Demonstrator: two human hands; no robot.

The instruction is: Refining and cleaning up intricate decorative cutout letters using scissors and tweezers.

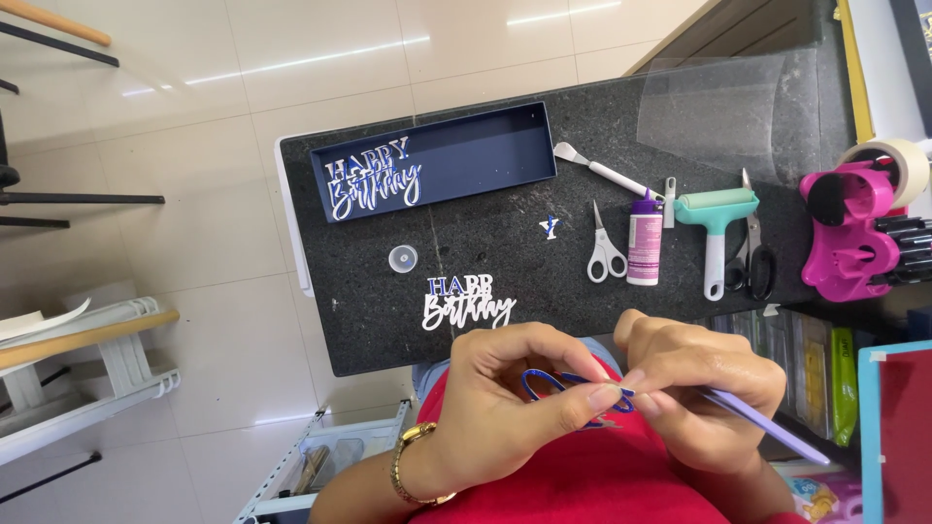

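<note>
Red-shirted lap nearest, w/ both hands over it. Left hand (505, 398) grip pinched on small blue cut-paper letter (558, 386), held betw. fingertips above lap, off black stone table (485, 243). Right hand (699, 398) grip closed on lilac stick tool (767, 427), tip at letter. Progress, est.: one layered white-blue cake topper (374, 180) done in navy tray (505, 146); second topper (468, 301) on table lacks last letter; loose small letter (549, 226) unplaced.

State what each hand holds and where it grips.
Left hand pinches a small blue cut-out letter at its right end, between thumb and fingers. Right hand grips a thin lilac tool near its tip.
</note>
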